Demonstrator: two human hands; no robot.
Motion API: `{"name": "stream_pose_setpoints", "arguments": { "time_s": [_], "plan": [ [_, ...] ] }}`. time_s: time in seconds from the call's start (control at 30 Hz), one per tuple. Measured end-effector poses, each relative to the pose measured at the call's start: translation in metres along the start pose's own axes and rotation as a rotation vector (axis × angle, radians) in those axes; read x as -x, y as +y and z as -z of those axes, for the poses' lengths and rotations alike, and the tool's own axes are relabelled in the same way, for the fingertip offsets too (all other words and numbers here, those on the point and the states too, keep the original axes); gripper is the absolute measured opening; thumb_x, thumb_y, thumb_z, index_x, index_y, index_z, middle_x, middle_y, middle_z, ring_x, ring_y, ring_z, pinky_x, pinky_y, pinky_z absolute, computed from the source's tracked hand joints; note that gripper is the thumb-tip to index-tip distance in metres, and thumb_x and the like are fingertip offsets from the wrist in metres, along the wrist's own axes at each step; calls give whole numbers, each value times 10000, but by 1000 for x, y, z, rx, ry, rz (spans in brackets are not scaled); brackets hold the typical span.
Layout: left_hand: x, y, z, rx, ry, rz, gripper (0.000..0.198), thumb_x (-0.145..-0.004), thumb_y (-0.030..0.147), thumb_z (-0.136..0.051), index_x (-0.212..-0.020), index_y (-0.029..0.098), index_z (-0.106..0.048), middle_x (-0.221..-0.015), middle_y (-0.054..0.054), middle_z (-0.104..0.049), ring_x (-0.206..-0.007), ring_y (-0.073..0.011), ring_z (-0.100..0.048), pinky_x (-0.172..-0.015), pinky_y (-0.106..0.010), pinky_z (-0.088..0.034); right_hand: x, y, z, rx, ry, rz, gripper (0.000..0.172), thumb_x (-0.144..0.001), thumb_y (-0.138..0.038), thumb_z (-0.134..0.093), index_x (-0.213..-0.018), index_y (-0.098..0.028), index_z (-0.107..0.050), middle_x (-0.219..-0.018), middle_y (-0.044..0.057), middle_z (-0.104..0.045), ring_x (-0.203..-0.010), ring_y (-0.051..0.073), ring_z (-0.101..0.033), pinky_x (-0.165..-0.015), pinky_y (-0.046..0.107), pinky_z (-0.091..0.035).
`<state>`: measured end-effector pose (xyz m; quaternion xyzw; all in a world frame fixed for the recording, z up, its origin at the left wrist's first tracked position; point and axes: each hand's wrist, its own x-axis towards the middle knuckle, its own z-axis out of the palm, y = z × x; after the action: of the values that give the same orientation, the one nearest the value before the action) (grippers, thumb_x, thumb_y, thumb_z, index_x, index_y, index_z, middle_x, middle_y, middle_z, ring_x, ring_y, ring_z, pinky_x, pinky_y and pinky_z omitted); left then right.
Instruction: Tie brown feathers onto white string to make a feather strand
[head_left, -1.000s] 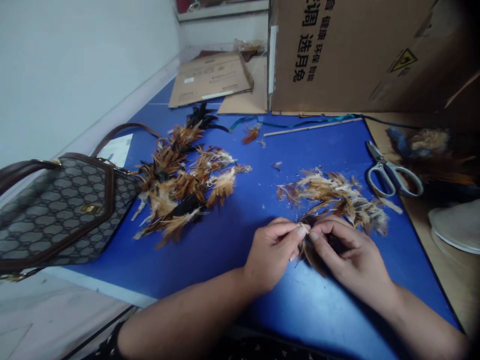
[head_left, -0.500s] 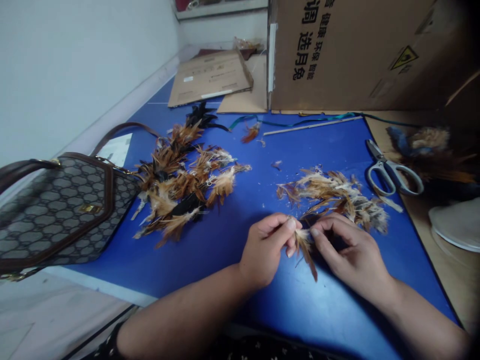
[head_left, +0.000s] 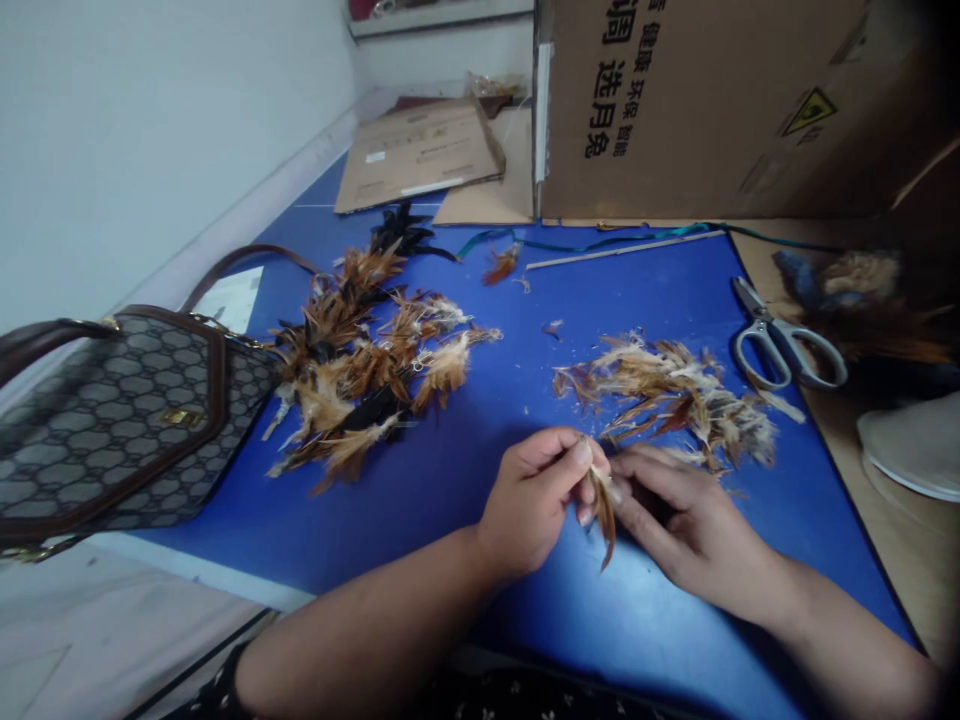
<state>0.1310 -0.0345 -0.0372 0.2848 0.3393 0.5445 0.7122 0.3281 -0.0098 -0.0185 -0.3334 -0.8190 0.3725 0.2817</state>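
My left hand (head_left: 536,495) pinches a small bunch of brown and cream feathers (head_left: 604,510) near its top, with the tips hanging down. From the other side, the thumb and fingertips of my right hand (head_left: 686,520) close on the side of the same bunch; the exact contact is partly hidden. Just beyond my right hand lies a loose pile of brown, cream and grey feathers (head_left: 675,385). Farther left, a larger heap of brown, cream and black feather clusters (head_left: 360,350) rests on the blue tabletop (head_left: 450,530).
Scissors (head_left: 787,345) with grey handles lie at the right edge. A patterned handbag (head_left: 135,420) stands at left. Behind are a large cardboard box (head_left: 697,110), flat cardboard (head_left: 420,150), a thin stick (head_left: 622,250) and a teal ribbon (head_left: 547,245). A pale rounded object (head_left: 911,445) sits at far right.
My right hand has moved slightly left, and its fingertips now press against the feather bunch. The bunch is narrower and hangs straighter. My left hand has barely moved.
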Motion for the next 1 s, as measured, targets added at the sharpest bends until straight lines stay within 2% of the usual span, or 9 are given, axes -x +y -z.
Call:
{"name": "stream_pose_setpoints", "arguments": {
  "time_s": [0.07, 0.17, 0.4, 0.5, 0.67, 0.73, 0.8, 0.93, 1.0],
  "plan": [
    [0, 0, 0, 11, -22, -12, 317, -997, 437, -777, -877, 144, -755, -649, -2, -592, -540, -100, -546, -522, -240, -426, -2, -2, -1, -38, -24, 8, 215, -1109, -204, -579, -927, -227, -692, -842, 13, -703, -779, 148, -683, -728, 278, -556],
    [-1, 1, 1, 15, 22, -52, 302, -1005, 430, -769, -885, 153, -756, -671, -9, -608, -553, -101, -550, -516, -234, -440, -3, 0, 0, -19, 9, -7, 204, -1083, -191, -595, -899, -223, -677, -812, 4, -702, -737, 139, -670, -680, 265, -532],
    [-3, 10, 0, -16, 331, -125, 372, -892, 502, -882, -892, 164, -725, -760, 8, -660, -517, -59, -518, -487, -204, -421, 0, 11, 1, 157, 222, -66, 148, -1054, -226, -624, -921, -221, -690, -757, 0, -687, -637, 148, -643, -609, 280, -509],
    [-4, 13, -2, -3, 396, -123, 408, -840, 521, -922, -875, 167, -723, -750, 14, -646, -560, -66, -533, -514, -200, -445, 1, 11, 0, 178, 281, -70, 136, -1058, -253, -657, -934, -219, -702, -752, -1, -675, -626, 149, -635, -605, 284, -512],
    [-5, 14, -2, 12, 401, -136, 423, -812, 532, -941, -879, 172, -731, -675, 36, -584, -549, -64, -474, -496, -191, -380, 1, 12, 0, 171, 229, -19, 173, -1060, -255, -687, -891, -226, -704, -781, 18, -688, -680, 167, -659, -636, 301, -532],
    [-5, 12, -1, -6, 403, -143, 421, -825, 536, -934, -885, 171, -733, -661, 41, -569, -549, -59, -455, -510, -190, -371, 1, 14, -2, 193, 195, 8, 83, -1057, -266, -701, -1002, -222, -744, -910, 55, -739, -806, 198, -723, -734, 327, -588],
    [-4, 9, 0, -33, 399, -142, 410, -853, 538, -913, -896, 169, -739, -666, 41, -564, -563, -60, -452, -534, -195, -376, 0, 17, -4, 251, 163, 20, 110, -1060, -280, -697, -1120, -216, -764, -1010, 86, -755, -894, 224, -753, -804, 357, -618],
    [-3, 5, 0, -79, 379, -116, 414, -870, 551, -893, -897, 164, -748, -697, 25, -589, -584, -72, -459, -561, -220, -383, -2, 21, -9, 337, 107, 39, 157, -1089, -246, -626, -1035, -206, -769, -949, 85, -733, -817, 209, -731, -732, 341, -608],
    [-3, 5, -1, -128, 380, -109, 417, -879, 559, -881, -880, 161, -758, -660, 32, -562, -565, -73, -422, -555, -229, -363, -2, 20, -9, 322, 136, 60, 157, -1086, -225, -627, -988, -208, -748, -922, 74, -724, -793, 197, -717, -713, 329, -595]
  ]
}}
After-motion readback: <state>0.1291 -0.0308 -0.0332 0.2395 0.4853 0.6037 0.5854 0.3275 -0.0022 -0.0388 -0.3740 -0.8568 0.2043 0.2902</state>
